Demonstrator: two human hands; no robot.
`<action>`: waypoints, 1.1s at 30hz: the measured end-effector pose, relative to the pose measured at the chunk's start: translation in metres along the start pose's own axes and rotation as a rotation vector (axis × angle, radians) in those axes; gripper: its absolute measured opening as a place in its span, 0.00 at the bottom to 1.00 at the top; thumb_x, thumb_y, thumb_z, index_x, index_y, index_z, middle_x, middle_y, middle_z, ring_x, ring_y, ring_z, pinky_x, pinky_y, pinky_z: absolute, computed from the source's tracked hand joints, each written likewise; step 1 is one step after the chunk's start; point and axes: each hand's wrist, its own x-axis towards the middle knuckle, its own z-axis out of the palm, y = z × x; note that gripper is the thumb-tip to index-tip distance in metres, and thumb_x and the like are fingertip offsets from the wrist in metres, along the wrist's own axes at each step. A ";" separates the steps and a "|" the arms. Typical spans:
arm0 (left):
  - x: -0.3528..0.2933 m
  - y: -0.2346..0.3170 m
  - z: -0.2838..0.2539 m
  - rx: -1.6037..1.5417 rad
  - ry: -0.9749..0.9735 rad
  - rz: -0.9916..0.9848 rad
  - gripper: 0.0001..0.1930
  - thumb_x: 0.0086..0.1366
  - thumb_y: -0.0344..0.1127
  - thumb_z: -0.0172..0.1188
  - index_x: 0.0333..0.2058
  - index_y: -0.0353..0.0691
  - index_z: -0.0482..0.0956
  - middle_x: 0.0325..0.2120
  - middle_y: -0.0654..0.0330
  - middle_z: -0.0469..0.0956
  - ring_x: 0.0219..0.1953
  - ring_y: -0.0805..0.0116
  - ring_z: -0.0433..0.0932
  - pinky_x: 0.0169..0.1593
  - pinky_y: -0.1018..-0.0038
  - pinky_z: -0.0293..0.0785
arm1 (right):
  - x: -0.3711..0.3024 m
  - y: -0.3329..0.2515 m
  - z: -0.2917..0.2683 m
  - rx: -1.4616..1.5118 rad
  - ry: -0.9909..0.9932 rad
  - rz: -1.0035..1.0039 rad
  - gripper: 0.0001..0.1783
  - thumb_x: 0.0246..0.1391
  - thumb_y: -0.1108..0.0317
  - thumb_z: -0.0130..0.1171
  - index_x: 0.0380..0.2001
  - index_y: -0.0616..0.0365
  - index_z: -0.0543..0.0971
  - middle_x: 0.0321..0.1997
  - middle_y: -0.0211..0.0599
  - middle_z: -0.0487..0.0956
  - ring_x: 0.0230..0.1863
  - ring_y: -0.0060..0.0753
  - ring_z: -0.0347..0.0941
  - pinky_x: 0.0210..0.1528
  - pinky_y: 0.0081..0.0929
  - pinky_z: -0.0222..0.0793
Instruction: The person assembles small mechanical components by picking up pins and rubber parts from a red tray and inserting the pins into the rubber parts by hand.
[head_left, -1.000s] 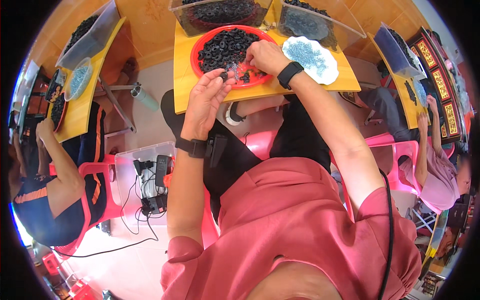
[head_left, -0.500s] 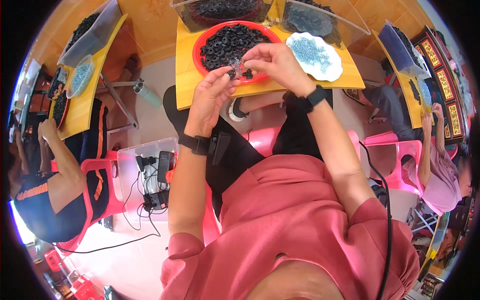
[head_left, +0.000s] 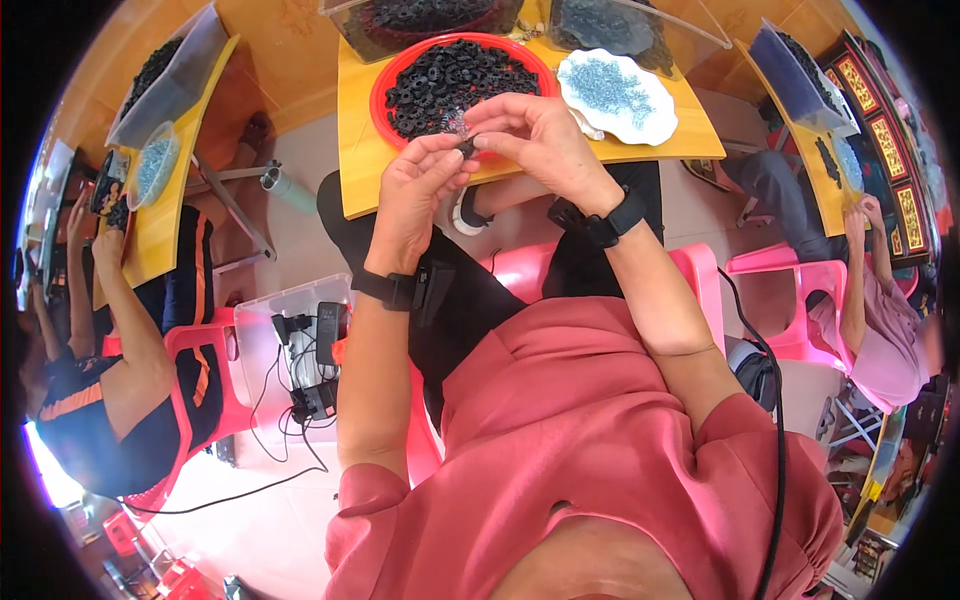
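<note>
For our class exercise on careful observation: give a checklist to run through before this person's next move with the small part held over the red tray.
1. Small dark part pinched between both hands: ok, the left hand and right hand meet on it.
2. Part held above the red tray edge: ok.
3. Supply of black rings in the tray: ok, plenty.
4. White plate of small bluish pieces close to the right hand: ok.
5. Part correctly fitted together: cannot tell, too small and hidden by the fingers.
</note>
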 end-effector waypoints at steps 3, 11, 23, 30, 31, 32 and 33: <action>0.000 -0.001 0.001 0.009 -0.017 -0.001 0.10 0.62 0.25 0.57 0.43 0.34 0.73 0.36 0.56 0.78 0.36 0.70 0.80 0.40 0.80 0.76 | -0.001 -0.001 -0.003 0.013 -0.014 0.030 0.11 0.52 0.76 0.58 0.40 0.64 0.76 0.36 0.32 0.80 0.38 0.19 0.76 0.44 0.17 0.72; -0.002 0.001 -0.001 -0.203 -0.160 -0.143 0.11 0.64 0.29 0.56 0.44 0.34 0.73 0.37 0.55 0.79 0.36 0.71 0.80 0.40 0.81 0.77 | -0.006 -0.006 -0.016 0.414 -0.070 0.213 0.09 0.48 0.75 0.62 0.33 0.62 0.74 0.31 0.35 0.81 0.33 0.21 0.77 0.38 0.17 0.72; -0.003 0.003 0.004 -0.043 -0.139 -0.100 0.10 0.64 0.30 0.55 0.44 0.34 0.73 0.37 0.53 0.79 0.35 0.71 0.80 0.38 0.81 0.78 | -0.011 -0.004 -0.021 0.418 -0.082 0.262 0.08 0.49 0.73 0.62 0.33 0.59 0.74 0.31 0.32 0.81 0.35 0.17 0.77 0.42 0.14 0.69; -0.003 0.002 0.008 0.049 -0.158 -0.067 0.10 0.65 0.31 0.55 0.43 0.35 0.72 0.36 0.53 0.79 0.34 0.70 0.80 0.39 0.81 0.76 | -0.012 -0.006 -0.022 0.440 -0.085 0.244 0.09 0.47 0.75 0.62 0.32 0.62 0.74 0.31 0.36 0.81 0.32 0.23 0.78 0.37 0.18 0.72; -0.003 0.001 0.007 0.057 -0.159 -0.064 0.09 0.65 0.31 0.55 0.42 0.35 0.72 0.36 0.53 0.79 0.34 0.70 0.80 0.39 0.81 0.76 | -0.012 -0.007 -0.022 0.452 -0.105 0.253 0.09 0.48 0.74 0.63 0.32 0.61 0.74 0.30 0.34 0.81 0.33 0.20 0.78 0.38 0.15 0.71; -0.003 0.000 0.007 0.064 -0.161 -0.062 0.09 0.65 0.31 0.55 0.42 0.35 0.72 0.35 0.54 0.79 0.34 0.70 0.80 0.39 0.81 0.76 | -0.012 -0.008 -0.022 0.464 -0.125 0.262 0.08 0.48 0.73 0.63 0.32 0.60 0.74 0.29 0.32 0.81 0.33 0.17 0.77 0.40 0.13 0.69; -0.003 0.000 0.007 0.065 -0.162 -0.063 0.09 0.65 0.31 0.55 0.42 0.35 0.72 0.35 0.54 0.79 0.34 0.70 0.80 0.39 0.81 0.76 | -0.013 -0.008 -0.023 0.464 -0.123 0.261 0.08 0.48 0.73 0.63 0.32 0.60 0.74 0.29 0.32 0.81 0.33 0.17 0.77 0.40 0.13 0.69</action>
